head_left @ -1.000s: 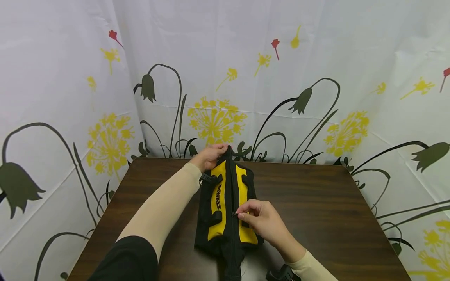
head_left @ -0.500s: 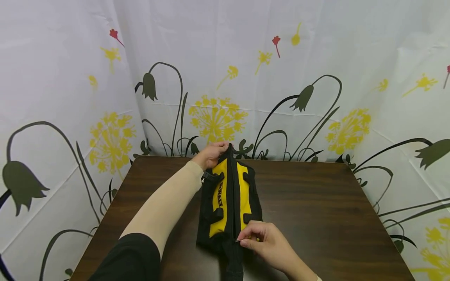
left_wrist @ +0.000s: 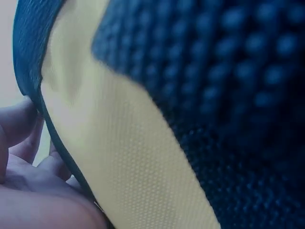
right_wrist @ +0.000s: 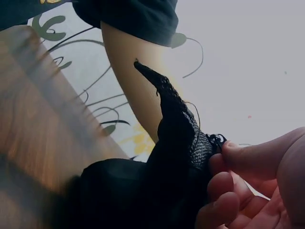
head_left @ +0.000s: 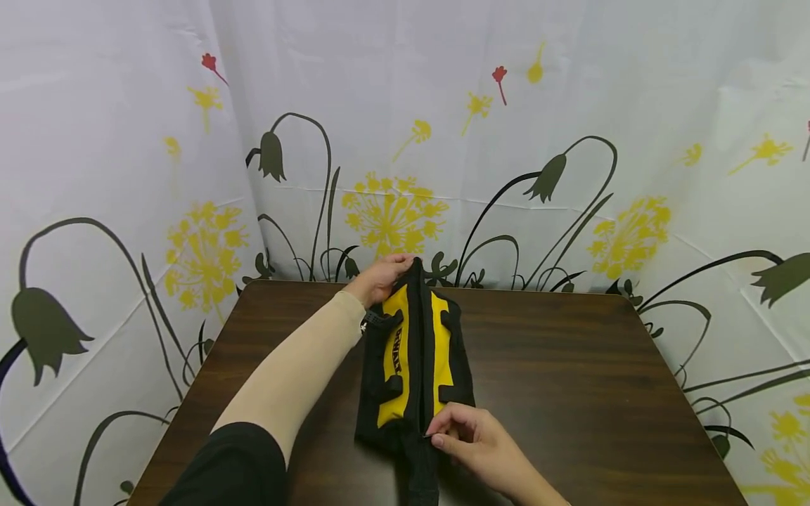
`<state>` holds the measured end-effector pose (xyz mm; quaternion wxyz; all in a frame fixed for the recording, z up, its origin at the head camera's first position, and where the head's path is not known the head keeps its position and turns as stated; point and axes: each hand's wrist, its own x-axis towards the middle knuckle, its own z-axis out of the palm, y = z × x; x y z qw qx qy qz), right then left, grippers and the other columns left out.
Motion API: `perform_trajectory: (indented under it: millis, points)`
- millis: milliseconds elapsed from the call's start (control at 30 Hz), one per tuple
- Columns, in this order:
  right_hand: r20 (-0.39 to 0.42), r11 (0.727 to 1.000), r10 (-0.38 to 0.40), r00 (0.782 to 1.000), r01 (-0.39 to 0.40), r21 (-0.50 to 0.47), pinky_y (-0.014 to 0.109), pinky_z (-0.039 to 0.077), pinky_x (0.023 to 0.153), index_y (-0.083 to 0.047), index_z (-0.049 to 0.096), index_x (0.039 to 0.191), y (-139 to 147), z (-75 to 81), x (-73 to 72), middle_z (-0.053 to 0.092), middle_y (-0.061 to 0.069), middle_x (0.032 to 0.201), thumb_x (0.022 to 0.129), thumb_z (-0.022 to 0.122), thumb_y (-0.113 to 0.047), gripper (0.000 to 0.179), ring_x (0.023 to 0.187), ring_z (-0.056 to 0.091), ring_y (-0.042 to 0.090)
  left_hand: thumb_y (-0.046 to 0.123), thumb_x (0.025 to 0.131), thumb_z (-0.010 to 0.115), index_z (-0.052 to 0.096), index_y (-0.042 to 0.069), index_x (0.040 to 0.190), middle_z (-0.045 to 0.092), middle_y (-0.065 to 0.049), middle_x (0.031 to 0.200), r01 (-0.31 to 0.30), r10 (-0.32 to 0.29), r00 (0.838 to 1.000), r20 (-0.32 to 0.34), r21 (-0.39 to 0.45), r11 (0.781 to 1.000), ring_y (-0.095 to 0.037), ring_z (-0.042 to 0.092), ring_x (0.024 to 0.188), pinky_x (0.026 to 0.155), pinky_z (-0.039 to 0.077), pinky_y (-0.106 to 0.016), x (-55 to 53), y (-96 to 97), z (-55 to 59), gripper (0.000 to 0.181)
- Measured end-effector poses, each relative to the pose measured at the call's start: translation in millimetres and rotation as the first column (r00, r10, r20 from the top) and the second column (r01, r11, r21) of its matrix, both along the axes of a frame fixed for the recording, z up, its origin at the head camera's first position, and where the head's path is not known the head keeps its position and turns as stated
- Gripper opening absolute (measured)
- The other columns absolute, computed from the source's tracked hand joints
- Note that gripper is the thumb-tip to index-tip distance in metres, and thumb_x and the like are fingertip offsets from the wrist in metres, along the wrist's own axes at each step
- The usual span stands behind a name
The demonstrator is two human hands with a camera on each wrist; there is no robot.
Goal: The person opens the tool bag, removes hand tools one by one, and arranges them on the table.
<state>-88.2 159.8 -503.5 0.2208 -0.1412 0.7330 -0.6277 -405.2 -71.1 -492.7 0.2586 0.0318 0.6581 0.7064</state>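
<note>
A black and yellow tool bag (head_left: 395, 404) lies lengthwise on the table, a zipper running along its top. At the bag's far end my left hand (head_left: 378, 279) grips the top edge. My right hand (head_left: 474, 444) pinches the small zipper pull (head_left: 426, 436) between thumb and forefinger at the near end. A dark slit shows along the zipper beyond the pull. In the left wrist view, the bag's yellow fabric (left_wrist: 143, 162) hides part of the fingers. The right wrist view shows the pull (right_wrist: 217, 141) at the fingertips, beside the black end tab (right_wrist: 174, 102).
The brown wooden table (head_left: 550, 365) extends to both sides of the bag. Behind it hangs a white curtain (head_left: 392, 84) printed with flowers. Black handle straps (head_left: 390, 388) stick out from the bag's sides.
My right hand has drawn the zipper pull toward me along the bag, mostly in the first half second. My left hand keeps its grip at the far end.
</note>
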Motion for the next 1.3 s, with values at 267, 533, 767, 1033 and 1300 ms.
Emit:
perform_trajectory:
  millis: [267,533,767,1033,1300]
  points:
    - [-0.044,0.999,0.038,0.998,-0.039,-0.024,0.025,0.053,0.054,-0.010,0.073,0.115,5,4.0,-11.9,0.063,0.006,0.088,0.108,0.071,-0.025,0.017,0.066,0.057,0.007,0.034,0.115,0.058,0.059,0.016,0.154,0.057,-0.011,0.157,-0.030,-0.058,0.942,-0.332,-0.253,0.967,-0.035,0.052,0.149,0.123,0.043,-0.059,42.5,-14.8,32.2,0.043]
    - [-0.125,0.989,-0.100,0.987,0.085,-0.121,0.033,0.059,0.057,0.007,0.066,0.117,11,15.6,-40.9,0.062,0.034,0.097,0.110,0.067,-0.020,0.028,0.066,0.061,0.022,0.045,0.110,0.064,0.060,0.023,0.154,0.059,-0.013,0.134,-0.090,-0.272,0.760,-0.590,-0.510,0.855,-0.033,0.062,0.123,0.101,0.056,-0.053,135.0,-21.2,50.4,0.049]
    - [-0.134,0.956,-0.225,0.965,0.192,-0.221,0.034,0.065,0.068,0.006,0.063,0.126,2,34.1,-74.6,0.067,0.024,0.105,0.109,0.069,-0.020,0.031,0.081,0.072,0.024,0.051,0.107,0.067,0.058,0.030,0.158,0.047,-0.012,0.107,-0.098,-0.313,0.770,-0.556,-0.588,0.803,-0.025,0.046,0.089,0.075,0.041,-0.038,169.9,-17.7,40.9,0.056]
    - [-0.024,0.920,-0.252,0.968,0.231,-0.317,0.030,0.065,0.081,0.008,0.058,0.132,-27,65.2,-112.6,0.067,0.020,0.111,0.109,0.069,-0.019,0.037,0.091,0.073,0.021,0.051,0.105,0.070,0.067,0.032,0.145,0.042,-0.010,0.100,-0.146,-0.317,0.751,-0.579,-0.614,0.775,-0.024,0.042,0.083,0.069,0.037,-0.034,169.4,-13.2,30.6,0.045]
    - [0.097,0.888,-0.240,0.966,0.259,-0.379,0.027,0.065,0.085,0.011,0.050,0.137,-48,74.5,-138.5,0.067,0.009,0.103,0.111,0.064,-0.013,0.038,0.092,0.073,0.018,0.054,0.101,0.075,0.063,0.025,0.123,0.052,-0.015,0.103,-0.188,-0.305,0.740,-0.600,-0.620,0.762,-0.022,0.046,0.086,0.070,0.037,-0.035,168.9,-17.3,25.0,0.039]
